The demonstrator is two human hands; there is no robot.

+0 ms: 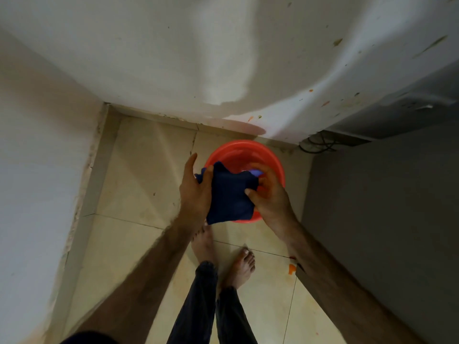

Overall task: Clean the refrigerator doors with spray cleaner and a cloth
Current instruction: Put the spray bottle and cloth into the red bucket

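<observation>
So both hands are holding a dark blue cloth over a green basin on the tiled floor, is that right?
Not quite: the basin is orange-red, not green. The head view shows the left hand and the right hand gripping the dark blue cloth above it, and the basin stands on the tiled floor as you said.

Dim, soft-focus view, wide-angle bending at edges.

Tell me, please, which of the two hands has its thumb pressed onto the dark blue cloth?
The right hand: its thumb pinches the cloth above the orange basin. The left hand holds the cloth's other edge with its fingers.
</observation>
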